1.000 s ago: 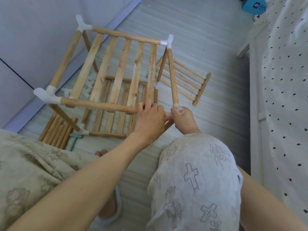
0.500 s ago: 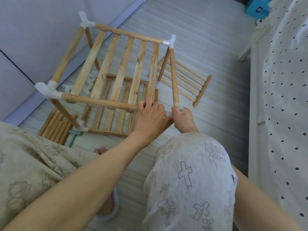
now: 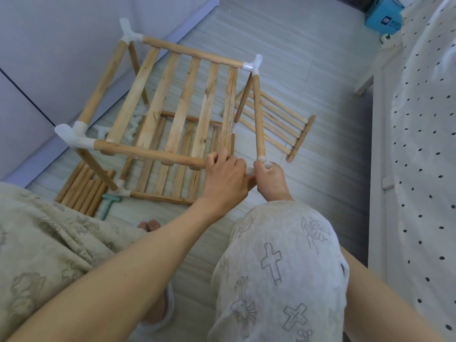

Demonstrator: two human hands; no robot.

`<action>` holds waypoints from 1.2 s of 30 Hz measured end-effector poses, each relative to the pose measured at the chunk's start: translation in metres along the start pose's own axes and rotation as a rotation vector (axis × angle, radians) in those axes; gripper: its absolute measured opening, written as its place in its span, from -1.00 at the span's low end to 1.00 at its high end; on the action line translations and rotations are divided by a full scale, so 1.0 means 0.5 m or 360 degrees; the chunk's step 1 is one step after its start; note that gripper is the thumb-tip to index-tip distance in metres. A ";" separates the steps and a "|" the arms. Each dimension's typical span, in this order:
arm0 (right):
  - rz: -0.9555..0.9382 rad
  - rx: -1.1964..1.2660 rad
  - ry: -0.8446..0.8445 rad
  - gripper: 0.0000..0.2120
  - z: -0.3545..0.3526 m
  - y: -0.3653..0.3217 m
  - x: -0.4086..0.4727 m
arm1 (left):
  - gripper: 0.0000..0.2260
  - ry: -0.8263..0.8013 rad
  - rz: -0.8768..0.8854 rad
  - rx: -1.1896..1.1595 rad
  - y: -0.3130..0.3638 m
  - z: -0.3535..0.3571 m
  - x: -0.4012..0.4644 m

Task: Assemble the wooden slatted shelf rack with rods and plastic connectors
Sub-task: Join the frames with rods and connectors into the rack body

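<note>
A half-built wooden rack stands on the floor, its upper slatted shelf (image 3: pixel 172 104) framed by rods and white plastic corner connectors (image 3: pixel 74 137). My left hand (image 3: pixel 225 178) grips the near end of the front rod (image 3: pixel 148 151). My right hand (image 3: pixel 271 178) holds a white connector (image 3: pixel 265 165) at the near right corner, where the right side rod (image 3: pixel 257 114) ends. The joint between the front rod and that connector is hidden by my fingers. A lower slatted shelf (image 3: pixel 172 174) lies beneath.
A spare slatted panel (image 3: pixel 278 129) lies on the floor to the right. A bundle of loose rods (image 3: pixel 81 188) and a teal tool (image 3: pixel 109 203) lie at the left. Wall at left, white dotted bedding (image 3: pixel 419 144) at right, blue box (image 3: pixel 382 16) far back. My knees fill the foreground.
Both hands stay at the near right corner of the rack. The rack and hands have shifted slightly in view; the grips look the same.
</note>
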State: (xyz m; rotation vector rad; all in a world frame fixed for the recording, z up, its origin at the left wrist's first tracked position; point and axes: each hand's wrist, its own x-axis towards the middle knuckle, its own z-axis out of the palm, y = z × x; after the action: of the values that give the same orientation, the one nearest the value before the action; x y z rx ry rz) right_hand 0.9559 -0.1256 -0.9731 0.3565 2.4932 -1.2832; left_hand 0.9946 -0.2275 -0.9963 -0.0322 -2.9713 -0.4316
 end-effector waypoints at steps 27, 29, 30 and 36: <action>0.0518 0.1078 -0.0257 -0.66 -0.021 -0.018 0.083 | -0.84 -0.0145 0.0465 -0.0293 -0.068 -0.067 0.024; 0.0532 0.1086 -0.0250 -0.66 -0.023 -0.013 0.084 | -0.84 -0.0155 0.0493 -0.0267 -0.063 -0.060 0.028; 0.0529 0.1079 -0.0247 -0.66 -0.023 -0.012 0.084 | -0.85 -0.0152 0.0500 -0.0278 -0.062 -0.058 0.029; 0.0443 0.1001 -0.0225 -0.66 -0.052 -0.011 0.098 | -0.83 -0.0109 0.0457 -0.0410 -0.036 -0.047 0.033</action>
State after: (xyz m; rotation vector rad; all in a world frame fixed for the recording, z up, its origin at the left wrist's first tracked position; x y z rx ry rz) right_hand 0.9046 -0.1035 -0.9737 0.6960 1.7937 -1.8610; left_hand 0.9807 -0.2515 -0.9769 -0.5012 -2.8891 -0.7804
